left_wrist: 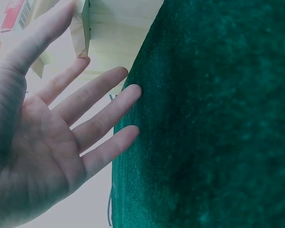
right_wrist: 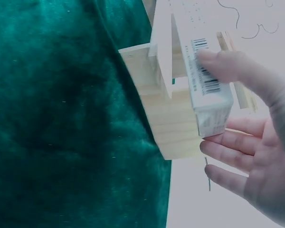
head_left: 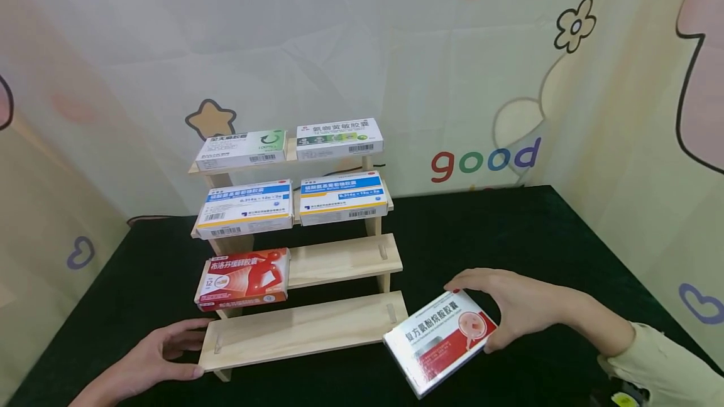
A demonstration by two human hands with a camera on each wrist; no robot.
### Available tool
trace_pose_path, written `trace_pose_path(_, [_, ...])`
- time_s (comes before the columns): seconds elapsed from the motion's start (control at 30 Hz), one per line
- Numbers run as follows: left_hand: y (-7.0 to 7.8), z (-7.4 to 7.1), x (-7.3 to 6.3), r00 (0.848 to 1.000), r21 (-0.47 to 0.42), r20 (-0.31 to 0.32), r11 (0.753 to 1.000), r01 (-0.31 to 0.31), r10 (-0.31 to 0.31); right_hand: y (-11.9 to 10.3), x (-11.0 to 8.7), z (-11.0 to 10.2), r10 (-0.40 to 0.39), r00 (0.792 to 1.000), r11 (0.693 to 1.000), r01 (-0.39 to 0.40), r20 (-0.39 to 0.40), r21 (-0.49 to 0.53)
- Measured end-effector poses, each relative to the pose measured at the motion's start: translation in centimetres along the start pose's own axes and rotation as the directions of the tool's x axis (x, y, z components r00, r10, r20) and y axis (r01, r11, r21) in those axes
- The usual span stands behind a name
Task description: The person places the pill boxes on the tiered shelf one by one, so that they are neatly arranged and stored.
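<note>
My right hand [head_left: 517,306] grips a white and red medicine box [head_left: 441,341] between thumb and fingers, just off the right end of the rack's lowest board. The box is tilted, its printed face up; the right wrist view shows the thumb on the barcode side [right_wrist: 206,71]. On the left, my left hand [head_left: 153,357] holds the left end of the lowest board of a stepped wooden rack [head_left: 305,331], thumb at the front corner and index finger at the back corner. Its other fingers [left_wrist: 104,116] extend loosely in the left wrist view.
A red medicine box [head_left: 243,278] lies on the left of the rack's second board. Two blue and white boxes [head_left: 246,206] lie one tier up, and a green and white box [head_left: 243,148] and another white box [head_left: 339,138] on top. Dark green cloth [head_left: 486,231] covers the table.
</note>
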State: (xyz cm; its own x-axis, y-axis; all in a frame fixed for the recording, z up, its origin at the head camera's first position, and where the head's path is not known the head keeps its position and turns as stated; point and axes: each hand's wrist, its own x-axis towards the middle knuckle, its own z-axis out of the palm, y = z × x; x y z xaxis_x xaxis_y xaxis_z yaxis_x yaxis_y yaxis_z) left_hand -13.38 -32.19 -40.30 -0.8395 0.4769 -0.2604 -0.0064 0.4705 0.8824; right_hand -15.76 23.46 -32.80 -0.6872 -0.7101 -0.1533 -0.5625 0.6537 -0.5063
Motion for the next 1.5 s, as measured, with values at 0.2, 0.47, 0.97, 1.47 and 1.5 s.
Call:
trace_pose_path(0.2, [0.0,0.0,0.1,1.000,0.001,0.008,1.000,0.002,-0.002,-1.0,1.0,-1.3,-0.048,0.997,0.998,0.045,-0.053,-0.043])
trace_pose_path(0.47, [-0.1,-0.1,0.3,1.000,0.002,0.015,1.000,-0.023,0.022,-1.8,2.3,-2.4,-0.099,0.991,0.992,0.090,-0.095,-0.092])
trace_pose_path(0.97, [-0.1,-0.1,0.2,0.999,-0.003,0.014,0.999,-0.033,0.033,-2.5,5.2,-2.9,-0.156,0.955,0.979,0.116,-0.254,-0.166])
trace_pose_path(1.47, [-0.1,-0.1,0.1,0.999,-0.017,0.019,0.999,-0.038,0.038,-3.2,7.7,-2.1,-0.131,0.917,0.986,0.081,-0.377,-0.146])
trace_pose_path(1.5, [-0.1,-0.2,0.0,0.999,-0.020,0.022,0.999,-0.045,0.046,-3.2,7.9,-2.1,-0.131,0.915,0.986,0.080,-0.382,-0.147])
